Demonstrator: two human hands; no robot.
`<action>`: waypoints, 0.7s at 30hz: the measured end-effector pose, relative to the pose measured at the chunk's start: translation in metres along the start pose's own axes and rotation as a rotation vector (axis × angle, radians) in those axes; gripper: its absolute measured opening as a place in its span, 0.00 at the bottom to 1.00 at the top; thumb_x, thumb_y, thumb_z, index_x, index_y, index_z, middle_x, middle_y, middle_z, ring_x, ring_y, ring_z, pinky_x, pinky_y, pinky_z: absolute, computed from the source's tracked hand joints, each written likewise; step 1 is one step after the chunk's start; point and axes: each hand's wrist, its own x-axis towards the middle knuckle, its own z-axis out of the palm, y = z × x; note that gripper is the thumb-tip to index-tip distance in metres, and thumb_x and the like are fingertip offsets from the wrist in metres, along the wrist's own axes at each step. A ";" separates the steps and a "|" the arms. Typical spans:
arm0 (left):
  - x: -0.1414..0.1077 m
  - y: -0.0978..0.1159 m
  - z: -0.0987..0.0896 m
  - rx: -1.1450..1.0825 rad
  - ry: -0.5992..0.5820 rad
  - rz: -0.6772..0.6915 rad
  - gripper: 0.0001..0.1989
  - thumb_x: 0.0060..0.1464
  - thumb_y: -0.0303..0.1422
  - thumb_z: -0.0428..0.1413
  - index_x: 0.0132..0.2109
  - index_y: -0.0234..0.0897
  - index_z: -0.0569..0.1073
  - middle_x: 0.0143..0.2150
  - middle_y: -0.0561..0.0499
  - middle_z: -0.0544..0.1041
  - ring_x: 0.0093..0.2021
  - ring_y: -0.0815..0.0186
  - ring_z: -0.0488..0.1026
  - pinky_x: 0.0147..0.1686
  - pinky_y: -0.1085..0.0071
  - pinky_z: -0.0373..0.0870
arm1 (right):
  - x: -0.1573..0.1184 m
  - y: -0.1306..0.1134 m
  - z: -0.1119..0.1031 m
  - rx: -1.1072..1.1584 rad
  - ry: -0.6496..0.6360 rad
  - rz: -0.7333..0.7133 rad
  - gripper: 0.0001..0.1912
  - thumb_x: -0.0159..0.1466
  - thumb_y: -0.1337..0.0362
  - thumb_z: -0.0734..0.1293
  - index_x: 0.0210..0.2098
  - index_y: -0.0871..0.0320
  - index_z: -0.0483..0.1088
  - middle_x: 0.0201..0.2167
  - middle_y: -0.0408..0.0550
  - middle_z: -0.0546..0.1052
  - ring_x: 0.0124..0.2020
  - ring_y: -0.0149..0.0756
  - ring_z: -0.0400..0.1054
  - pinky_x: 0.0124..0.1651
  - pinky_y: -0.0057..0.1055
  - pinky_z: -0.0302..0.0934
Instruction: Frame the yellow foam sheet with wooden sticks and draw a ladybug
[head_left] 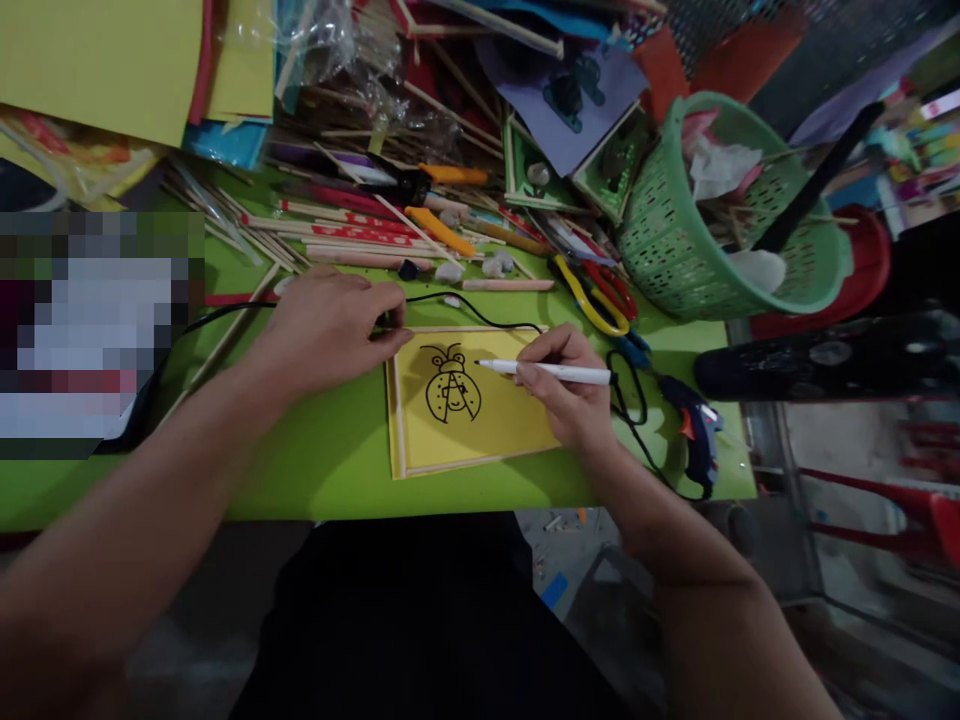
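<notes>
A yellow card (514, 425) edged with thin wooden sticks lies on the green table. On it is a black line drawing of a ladybug (453, 388). My right hand (566, 385) rests over the card's right side, closed on a white marker (574, 373), whose dark tip points left, just right of the drawn head. My left hand (341, 325) lies at the card's upper left corner, fingers curled, with thumb and fingertips at the edge. Whether anything is between those fingers is hidden.
Behind the card lie wooden sticks (360, 232), yellow-handled scissors (589, 297) and a black cable. A green basket (656, 235) stands at back right, a glue gun (697, 430) at right. A pixelated area covers the left.
</notes>
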 end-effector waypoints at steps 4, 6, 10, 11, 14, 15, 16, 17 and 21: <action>0.000 -0.002 0.003 -0.041 0.019 0.020 0.11 0.63 0.42 0.54 0.42 0.42 0.77 0.33 0.48 0.80 0.37 0.56 0.76 0.43 0.61 0.66 | 0.000 0.003 -0.002 0.012 0.008 -0.020 0.09 0.66 0.57 0.77 0.39 0.51 0.74 0.32 0.39 0.75 0.31 0.30 0.67 0.33 0.32 0.59; 0.000 -0.003 0.003 -0.057 0.023 0.027 0.11 0.63 0.41 0.53 0.41 0.41 0.77 0.34 0.48 0.80 0.37 0.55 0.76 0.43 0.60 0.64 | 0.001 0.003 -0.003 0.009 0.017 -0.026 0.09 0.66 0.57 0.77 0.40 0.51 0.75 0.33 0.39 0.75 0.32 0.30 0.67 0.34 0.32 0.60; 0.000 -0.003 0.001 -0.064 0.017 0.021 0.10 0.63 0.40 0.53 0.40 0.41 0.76 0.33 0.48 0.79 0.35 0.56 0.75 0.40 0.61 0.60 | 0.004 -0.002 -0.003 -0.013 0.030 -0.028 0.09 0.65 0.57 0.77 0.40 0.51 0.77 0.34 0.40 0.76 0.31 0.31 0.66 0.33 0.33 0.60; 0.000 -0.003 0.001 -0.062 0.011 0.015 0.10 0.63 0.40 0.53 0.40 0.41 0.76 0.32 0.48 0.78 0.35 0.57 0.75 0.39 0.62 0.60 | 0.005 -0.003 -0.004 -0.013 0.031 -0.029 0.08 0.65 0.57 0.77 0.40 0.51 0.77 0.34 0.40 0.76 0.32 0.31 0.66 0.34 0.33 0.60; 0.002 -0.001 -0.002 -0.051 -0.015 -0.004 0.11 0.63 0.40 0.53 0.39 0.40 0.75 0.31 0.49 0.77 0.34 0.59 0.73 0.39 0.63 0.59 | 0.007 -0.004 -0.004 0.015 0.040 -0.024 0.08 0.64 0.57 0.78 0.39 0.50 0.78 0.36 0.40 0.77 0.35 0.32 0.68 0.37 0.33 0.63; 0.003 0.001 -0.002 -0.049 -0.020 -0.011 0.11 0.63 0.40 0.53 0.39 0.40 0.75 0.31 0.49 0.77 0.33 0.59 0.73 0.38 0.63 0.59 | 0.007 -0.004 -0.004 0.025 0.043 -0.017 0.08 0.64 0.57 0.78 0.40 0.50 0.79 0.37 0.41 0.78 0.36 0.32 0.69 0.38 0.34 0.63; 0.004 0.002 -0.002 -0.048 -0.020 -0.016 0.11 0.63 0.40 0.53 0.39 0.40 0.75 0.31 0.49 0.77 0.33 0.59 0.73 0.38 0.64 0.59 | 0.007 -0.004 -0.004 0.034 0.045 -0.006 0.08 0.64 0.57 0.78 0.40 0.49 0.79 0.37 0.41 0.78 0.36 0.33 0.70 0.39 0.34 0.64; 0.005 0.003 -0.002 -0.048 -0.017 -0.021 0.11 0.63 0.41 0.53 0.39 0.40 0.76 0.31 0.49 0.77 0.33 0.59 0.73 0.38 0.64 0.60 | 0.007 -0.004 -0.004 0.045 0.041 0.007 0.08 0.64 0.56 0.78 0.41 0.49 0.80 0.38 0.41 0.79 0.36 0.33 0.70 0.39 0.34 0.64; 0.008 0.008 0.001 -0.076 -0.009 -0.027 0.10 0.62 0.40 0.54 0.39 0.41 0.76 0.31 0.50 0.78 0.33 0.59 0.73 0.39 0.64 0.62 | 0.007 -0.004 -0.003 0.094 0.001 0.027 0.09 0.64 0.55 0.78 0.42 0.50 0.81 0.36 0.42 0.79 0.36 0.33 0.71 0.37 0.33 0.63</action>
